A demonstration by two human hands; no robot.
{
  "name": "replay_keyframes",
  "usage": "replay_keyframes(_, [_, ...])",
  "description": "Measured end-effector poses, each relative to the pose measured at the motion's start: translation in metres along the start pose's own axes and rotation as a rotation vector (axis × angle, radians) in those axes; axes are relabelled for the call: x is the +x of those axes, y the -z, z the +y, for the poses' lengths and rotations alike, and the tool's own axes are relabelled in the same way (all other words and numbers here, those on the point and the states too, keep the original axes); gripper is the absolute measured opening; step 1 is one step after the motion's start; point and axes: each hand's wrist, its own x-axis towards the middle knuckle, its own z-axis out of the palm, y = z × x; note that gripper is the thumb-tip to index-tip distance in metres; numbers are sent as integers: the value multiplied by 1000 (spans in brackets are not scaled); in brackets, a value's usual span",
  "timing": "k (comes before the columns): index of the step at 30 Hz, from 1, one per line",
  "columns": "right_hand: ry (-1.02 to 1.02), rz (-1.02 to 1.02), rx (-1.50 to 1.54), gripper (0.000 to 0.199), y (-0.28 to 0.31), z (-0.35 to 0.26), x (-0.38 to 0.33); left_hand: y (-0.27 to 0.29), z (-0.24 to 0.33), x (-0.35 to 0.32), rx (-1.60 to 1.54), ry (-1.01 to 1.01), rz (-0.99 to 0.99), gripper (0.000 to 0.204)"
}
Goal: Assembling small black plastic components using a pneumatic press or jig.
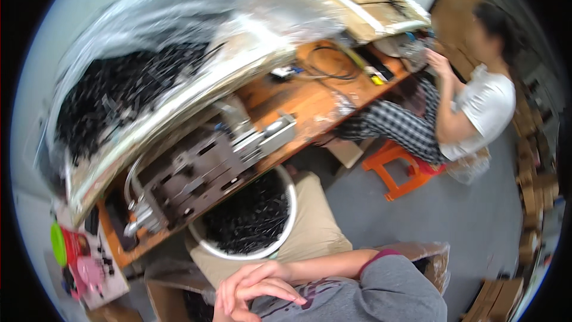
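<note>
My two hands meet in front of my chest, over the grey shirt. My right hand (253, 275) is closed over my left hand near its wrist, its fingers bent downward. From under it my left hand (271, 290) reaches with its fingers stretched out, holding nothing. Just beyond them, a round white-rimmed basin (290, 222) rests on my lap between my knees. Small black strip-like parts (247, 217) fill it. On the wooden table (310, 125) stands a metal fixture (199, 170) with slots, clamps and hoses. The picture is slightly blurred.
A clear plastic bag (196, 0) spreads over a large tray of black parts (125, 92) behind the fixture. On the right a co-worker (476, 107) sits on an orange stool (402, 170). Pink and green containers (80, 262) stand at left; cardboard boxes (494, 298) line the right.
</note>
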Motion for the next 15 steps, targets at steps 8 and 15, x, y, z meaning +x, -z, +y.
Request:
replay_keyframes(8, [-124,59,-112,27,21,-46,-31,16,-53,16,-314,-1183,114,33])
replay_keyframes(15, [-199,99,-192,28,29,-43,-33,36,19,6,148,-235,348,45])
